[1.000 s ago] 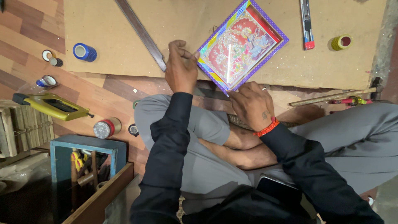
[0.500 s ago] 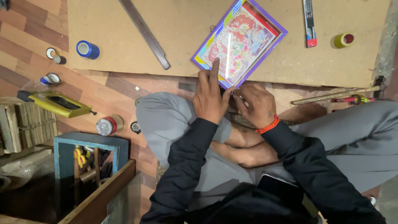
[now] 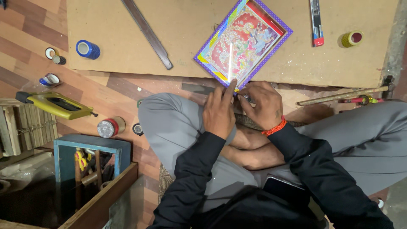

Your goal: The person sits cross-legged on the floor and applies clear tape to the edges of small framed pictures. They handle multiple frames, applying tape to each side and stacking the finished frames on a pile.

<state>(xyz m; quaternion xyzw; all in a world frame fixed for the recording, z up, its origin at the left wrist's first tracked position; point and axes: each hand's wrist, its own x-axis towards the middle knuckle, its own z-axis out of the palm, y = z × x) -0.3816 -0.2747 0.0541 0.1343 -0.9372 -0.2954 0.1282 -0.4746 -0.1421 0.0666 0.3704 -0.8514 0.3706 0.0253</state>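
Framed picture: purple-bordered, tilted on the fibreboard sheet, near corner at both hands
Floor: wood-patterned (tape rolls scattered)
Left hand: fingers extended, touching corner
Right hand: curled, contents unclear
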